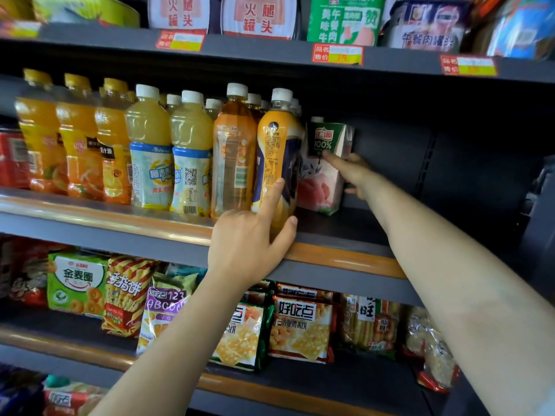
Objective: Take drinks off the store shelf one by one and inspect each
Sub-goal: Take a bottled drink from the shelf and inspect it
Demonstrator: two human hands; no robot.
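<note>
A row of drink bottles stands on the middle shelf (105, 219). The rightmost is an orange bottle with a white cap and a dark label (277, 151), tilted slightly. My left hand (249, 238) holds its lower part, index finger up its front and thumb round its right side. Just right of it stands a peach juice carton with a green top (326, 163). My right hand (353, 172) grips the carton from its right side, index finger laid across its front.
Further left are yellow and orange juice bottles (150, 151) and red cans (12, 159). Canned meat (342, 19) sits on the top shelf, snack bags (303, 325) on the lower one. The middle shelf right of the carton is bare dark metal (420, 163).
</note>
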